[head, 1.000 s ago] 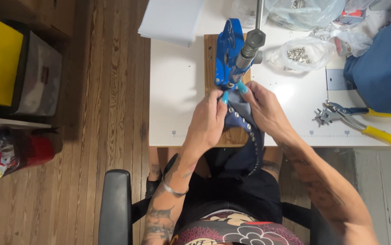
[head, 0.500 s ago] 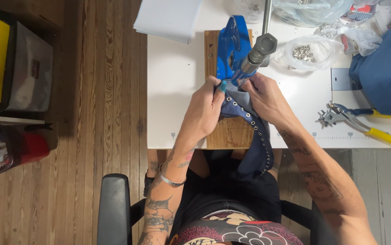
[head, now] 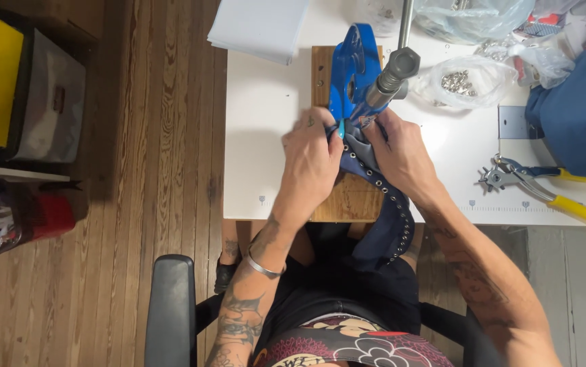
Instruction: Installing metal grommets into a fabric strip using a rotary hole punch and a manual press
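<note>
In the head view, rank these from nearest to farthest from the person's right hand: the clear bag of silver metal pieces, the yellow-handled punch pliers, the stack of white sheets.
From the right hand:
1. Clear bag of silver metal pieces, just beyond it to the right.
2. Yellow-handled punch pliers, farther right on the white table.
3. Stack of white sheets, far left corner.

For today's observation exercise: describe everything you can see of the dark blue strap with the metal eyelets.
The dark blue strap looks like fabric, with a row of small silver eyelets along it. Its upper end lies under the blue press on the wooden board, pinched between the left hand and right hand. From there it runs diagonally over the table edge and hangs, curving, into the person's lap.
</note>
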